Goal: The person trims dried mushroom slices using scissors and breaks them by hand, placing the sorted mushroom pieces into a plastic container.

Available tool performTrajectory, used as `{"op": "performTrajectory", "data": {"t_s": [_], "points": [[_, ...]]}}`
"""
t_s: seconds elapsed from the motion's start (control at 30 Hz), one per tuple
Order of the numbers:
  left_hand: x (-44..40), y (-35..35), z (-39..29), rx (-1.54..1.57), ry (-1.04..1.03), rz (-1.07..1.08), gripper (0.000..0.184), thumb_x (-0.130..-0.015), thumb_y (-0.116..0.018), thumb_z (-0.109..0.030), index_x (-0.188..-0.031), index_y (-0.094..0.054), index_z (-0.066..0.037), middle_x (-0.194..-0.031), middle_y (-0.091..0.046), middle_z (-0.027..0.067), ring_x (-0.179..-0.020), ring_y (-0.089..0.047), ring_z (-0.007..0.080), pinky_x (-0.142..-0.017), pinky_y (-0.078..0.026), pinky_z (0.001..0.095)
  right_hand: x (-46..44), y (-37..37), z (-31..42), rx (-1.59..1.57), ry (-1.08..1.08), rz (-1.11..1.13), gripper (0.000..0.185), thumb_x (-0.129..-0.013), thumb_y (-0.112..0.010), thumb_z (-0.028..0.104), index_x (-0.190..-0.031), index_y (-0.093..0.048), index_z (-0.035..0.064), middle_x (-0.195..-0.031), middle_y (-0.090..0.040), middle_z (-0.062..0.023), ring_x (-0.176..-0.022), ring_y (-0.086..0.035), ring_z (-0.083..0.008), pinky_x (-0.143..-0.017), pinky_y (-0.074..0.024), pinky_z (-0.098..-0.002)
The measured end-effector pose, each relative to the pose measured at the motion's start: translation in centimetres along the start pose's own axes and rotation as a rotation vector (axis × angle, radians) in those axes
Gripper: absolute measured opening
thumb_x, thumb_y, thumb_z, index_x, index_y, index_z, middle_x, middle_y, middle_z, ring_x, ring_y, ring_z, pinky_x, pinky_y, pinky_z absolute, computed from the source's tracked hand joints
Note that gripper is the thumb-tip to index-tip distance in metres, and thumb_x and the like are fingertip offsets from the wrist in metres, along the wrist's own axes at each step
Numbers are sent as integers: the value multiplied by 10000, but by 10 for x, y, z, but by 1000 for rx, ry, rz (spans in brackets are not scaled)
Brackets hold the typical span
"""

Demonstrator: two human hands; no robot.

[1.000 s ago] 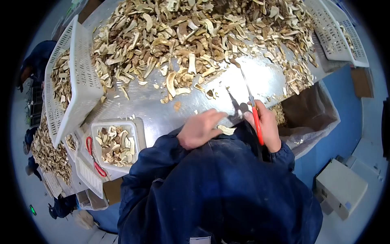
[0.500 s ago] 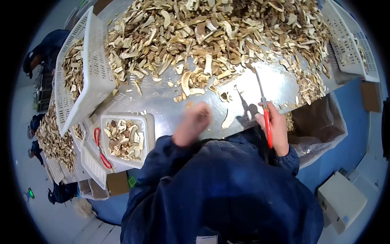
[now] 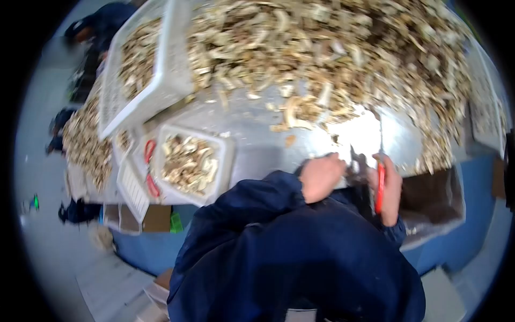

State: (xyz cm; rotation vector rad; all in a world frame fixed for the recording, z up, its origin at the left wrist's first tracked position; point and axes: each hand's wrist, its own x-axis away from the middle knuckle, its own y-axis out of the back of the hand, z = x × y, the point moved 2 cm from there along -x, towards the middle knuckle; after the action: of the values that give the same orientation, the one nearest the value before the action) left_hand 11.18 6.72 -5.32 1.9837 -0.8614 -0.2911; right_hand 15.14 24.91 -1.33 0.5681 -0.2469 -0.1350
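Note:
My right hand (image 3: 390, 190) is wrapped round the red handles of a pair of scissors (image 3: 380, 182), whose blades point away over the metal table. To its left, my left hand (image 3: 323, 177) is low at the table's near edge, fingers bent together and pointing toward the right hand; whatever may be under its fingertips is hidden. Beyond both hands lies a large heap of dried, sliced pieces that look like mushroom (image 3: 322, 48). A white tub (image 3: 224, 161) with more slices stands left of my left hand.
Red-handled scissors (image 3: 151, 169) lie left of the tub. A white perforated basket (image 3: 174, 64) leans at the left, another basket (image 3: 483, 102) is at the right. A lined bin (image 3: 434, 198) stands below the right edge. Co-workers (image 3: 104, 24) are at the far left.
The view has swung, and things on the table appear further right. My left hand has come down beside my right hand at the table edge. The scissors remain in my right hand.

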Motion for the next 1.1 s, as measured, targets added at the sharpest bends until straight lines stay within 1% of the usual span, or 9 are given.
{"op": "performTrajectory", "data": {"t_s": [0.23, 0.27, 0.37, 0.5, 0.6, 0.67, 0.77, 0.87, 1.1], "points": [[77, 74, 75, 266, 427, -472, 147, -889, -615, -177, -970, -608, -54, -841, -635, 156, -762, -647, 296, -655, -507, 338, -13, -8, -1, -115, -60, 55, 303, -871, -645, 143, -1135, -572, 12, -650, -471, -38, -615, -451, -100, -560, -392, -259], [95, 98, 87, 379, 463, -551, 192, -855, -616, -212, -960, -574, -58, -841, -628, 167, -732, -612, 359, -634, -469, 416, -17, -9, 2, -115, -50, 67, 307, -870, -649, 145, -1136, -572, 13, -641, -464, -32, -610, -445, -95, -556, -386, -254], [156, 136, 115, -111, 880, -503, 292, -819, -673, -274, -946, -605, -20, -881, -626, 182, -796, -597, 359, -690, -465, 427, -27, -13, 16, -80, -23, 100, 325, -860, -667, 148, -1143, -572, 20, -605, -443, -25, -585, -425, -93, -538, -376, -258], [173, 154, 124, -397, 562, -591, 286, -784, -691, -227, -963, -662, -6, -915, -639, 181, -832, -595, 372, -750, -477, 408, -25, -10, 26, -14, 56, 88, 344, -838, -690, 166, -1128, -573, 24, -571, -434, -49, -536, -408, -114, -510, -378, -282], [118, 145, 112, 23, 487, -557, 207, -790, -670, -139, -944, -662, -2, -915, -643, 183, -857, -610, 357, -759, -483, 401, -17, -4, 32, 23, 40, 81, 348, -836, -692, 190, -1115, -566, 26, -572, -460, -75, -519, -426, -141, -515, -392, -303], [59, 107, 94, 46, 84, -504, 191, -800, -617, -54, -979, -641, 8, -903, -645, 183, -865, -619, 340, -746, -495, 392, -8, -3, 21, 57, 38, 43, 361, -838, -694, 233, -1114, -567, 37, -578, -485, -104, -507, -460, -200, -523, -406, -329], [14, 85, 82, 8, 131, -392, 221, -809, -646, -133, -1007, -654, -34, -867, -623, 152, -819, -601, 321, -737, -470, 408, 2, 2, 20, 113, 6, 44, 373, -836, -699, 257, -1108, -565, 39, -595, -525, -130, -508, -515, -257, -525, -418, -347], [1, 112, 52, -420, 122, -200, 258, -822, -646, -205, -1059, -652, -104, -885, -624, 103, -845, -585, 299, -728, -451, 409, 7, 1, 14, 73, -14, 26, 321, -831, -671, 177, -1103, -579, 36, -585, -445, -36, -551, -411, -119, -539, -380, -282], [11, 126, 58, -101, 17, -306, 242, -850, -655, -201, -1048, -588, -78, -844, -582, 94, -845, -561, 298, -726, -446, 435, 4, -1, 18, 84, 15, 16, 345, -833, -687, 214, -1109, -581, 36, -574, -447, -66, -536, -423, -142, -538, -384, -293]]}}
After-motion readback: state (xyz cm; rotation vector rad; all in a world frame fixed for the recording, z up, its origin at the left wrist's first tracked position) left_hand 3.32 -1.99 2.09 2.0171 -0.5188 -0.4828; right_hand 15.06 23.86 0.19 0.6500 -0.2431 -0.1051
